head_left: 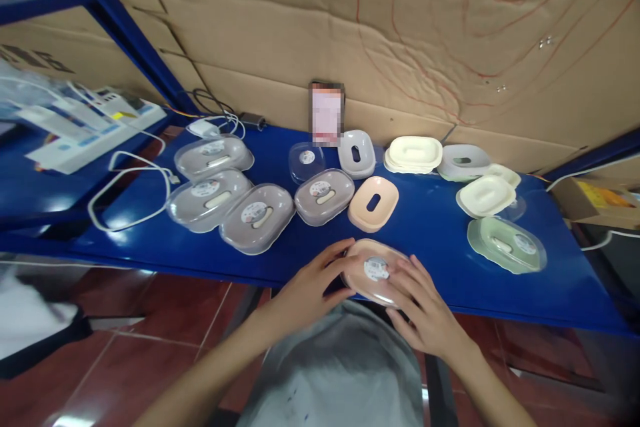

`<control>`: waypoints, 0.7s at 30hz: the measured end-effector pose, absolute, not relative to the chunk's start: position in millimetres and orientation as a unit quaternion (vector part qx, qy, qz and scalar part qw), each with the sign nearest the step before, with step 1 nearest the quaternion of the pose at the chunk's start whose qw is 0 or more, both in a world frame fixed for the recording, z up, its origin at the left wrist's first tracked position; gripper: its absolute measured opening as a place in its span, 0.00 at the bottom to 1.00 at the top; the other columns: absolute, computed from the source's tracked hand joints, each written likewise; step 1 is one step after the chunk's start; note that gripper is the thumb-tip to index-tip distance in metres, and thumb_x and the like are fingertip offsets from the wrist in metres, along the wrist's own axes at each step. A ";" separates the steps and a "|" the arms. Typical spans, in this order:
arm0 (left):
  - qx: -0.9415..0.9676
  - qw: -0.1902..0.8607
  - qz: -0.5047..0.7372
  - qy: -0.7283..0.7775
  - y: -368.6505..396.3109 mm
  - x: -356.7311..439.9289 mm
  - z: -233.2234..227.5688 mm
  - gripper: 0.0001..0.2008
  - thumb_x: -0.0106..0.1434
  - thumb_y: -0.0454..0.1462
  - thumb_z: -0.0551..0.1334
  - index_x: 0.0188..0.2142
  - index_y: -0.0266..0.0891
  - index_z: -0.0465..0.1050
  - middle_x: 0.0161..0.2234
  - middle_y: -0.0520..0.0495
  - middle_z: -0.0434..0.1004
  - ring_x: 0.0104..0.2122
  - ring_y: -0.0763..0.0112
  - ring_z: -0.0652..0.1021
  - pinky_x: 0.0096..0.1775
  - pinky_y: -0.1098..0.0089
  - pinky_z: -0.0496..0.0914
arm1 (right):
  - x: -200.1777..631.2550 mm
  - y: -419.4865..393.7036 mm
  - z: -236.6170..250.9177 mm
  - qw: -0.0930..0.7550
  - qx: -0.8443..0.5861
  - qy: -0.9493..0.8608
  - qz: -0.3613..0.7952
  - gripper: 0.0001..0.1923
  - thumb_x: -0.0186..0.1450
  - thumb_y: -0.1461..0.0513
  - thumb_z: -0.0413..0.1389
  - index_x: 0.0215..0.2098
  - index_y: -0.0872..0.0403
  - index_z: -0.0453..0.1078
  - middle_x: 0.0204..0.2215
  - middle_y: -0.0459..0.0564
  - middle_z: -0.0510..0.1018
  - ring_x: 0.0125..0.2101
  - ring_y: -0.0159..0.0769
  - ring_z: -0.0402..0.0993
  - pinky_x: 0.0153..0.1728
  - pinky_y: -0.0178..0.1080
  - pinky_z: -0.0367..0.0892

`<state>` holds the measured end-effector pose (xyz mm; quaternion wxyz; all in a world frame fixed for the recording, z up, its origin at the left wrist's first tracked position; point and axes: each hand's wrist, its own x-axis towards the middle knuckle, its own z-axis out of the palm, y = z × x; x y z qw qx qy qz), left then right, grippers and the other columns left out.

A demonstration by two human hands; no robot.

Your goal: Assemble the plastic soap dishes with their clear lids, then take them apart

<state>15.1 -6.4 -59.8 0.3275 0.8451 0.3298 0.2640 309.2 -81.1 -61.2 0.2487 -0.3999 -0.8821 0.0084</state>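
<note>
Left hand [317,288]: I see its grip holding the covered peach dish [361,285] by one end.
Right hand [425,310]: my grip holds the opposite end.
Dish location: front edge of the blue surface [430,233], near the uncovered peach tray [364,219].

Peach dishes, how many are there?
2: a lidded peach dish between the left hand and right hand; an uncovered peach dish just beyond, on the blue table. Nested ones could be hidden.

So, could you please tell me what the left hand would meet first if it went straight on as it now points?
The left hand would first meet the clear-covered peach dish, which it appears to hold at one end, though exact contact is unclear.
</note>
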 end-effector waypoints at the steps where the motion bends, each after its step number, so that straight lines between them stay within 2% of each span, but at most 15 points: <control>1: 0.843 0.330 0.264 0.332 -6.2 14.5 -61.5 0.29 0.73 0.36 0.67 0.69 0.54 0.64 0.72 0.42 0.65 0.70 0.56 0.72 0.66 0.49 0.73 | 308.5 -80.8 -62.0 0.248 -0.400 -0.882 0.009 0.31 0.72 0.63 0.60 0.72 0.49 0.65 0.63 0.56 0.78 0.70 0.54 0.67 0.72 0.69 0.61; 5: 0.842 0.334 0.260 0.334 -5.6 15.7 -65.0 0.29 0.73 0.38 0.68 0.69 0.54 0.64 0.72 0.41 0.65 0.70 0.54 0.71 0.66 0.47 0.73 | 305.7 -77.5 -63.2 0.272 -0.415 -0.868 0.021 0.27 0.73 0.62 0.59 0.70 0.49 0.66 0.64 0.58 0.75 0.70 0.53 0.66 0.71 0.68 0.63; 8: 0.846 0.330 0.252 0.334 -6.8 16.8 -63.8 0.32 0.72 0.37 0.69 0.71 0.54 0.62 0.72 0.42 0.65 0.70 0.54 0.71 0.67 0.47 0.72 | 305.7 -76.7 -63.5 0.280 -0.425 -0.861 0.009 0.27 0.73 0.59 0.63 0.68 0.50 0.67 0.62 0.59 0.76 0.70 0.53 0.66 0.70 0.65 0.65; 11: 0.864 0.309 0.218 0.332 -9.5 16.5 -61.6 0.35 0.73 0.37 0.68 0.74 0.57 0.57 0.74 0.43 0.63 0.71 0.54 0.70 0.67 0.49 0.71 | 310.1 -80.6 -64.2 0.293 -0.442 -0.848 -0.015 0.28 0.72 0.58 0.66 0.67 0.50 0.67 0.60 0.59 0.76 0.69 0.53 0.68 0.67 0.62 0.69; 14: 0.880 0.283 0.193 0.330 -11.3 17.0 -60.3 0.36 0.75 0.40 0.67 0.75 0.59 0.54 0.74 0.45 0.63 0.71 0.54 0.70 0.68 0.49 0.71 | 314.8 -87.4 -64.4 0.284 -0.472 -0.834 -0.028 0.34 0.72 0.57 0.65 0.72 0.51 0.63 0.59 0.61 0.76 0.66 0.55 0.70 0.61 0.59 0.73; 18: 0.882 0.269 0.201 0.331 -11.4 21.0 -60.3 0.34 0.75 0.42 0.66 0.75 0.57 0.54 0.73 0.45 0.65 0.69 0.53 0.72 0.67 0.46 0.71 | 312.8 -92.6 -64.3 0.247 -0.514 -0.821 -0.022 0.39 0.74 0.56 0.63 0.78 0.48 0.55 0.69 0.65 0.68 0.71 0.59 0.64 0.62 0.61 0.71; 21: 0.883 0.262 0.206 0.330 -12.5 22.8 -61.7 0.34 0.76 0.41 0.65 0.75 0.54 0.53 0.73 0.43 0.66 0.69 0.53 0.73 0.67 0.46 0.71 | 310.6 -90.8 -65.6 0.256 -0.533 -0.807 0.013 0.41 0.74 0.56 0.62 0.80 0.44 0.51 0.75 0.61 0.60 0.74 0.60 0.57 0.67 0.64 0.66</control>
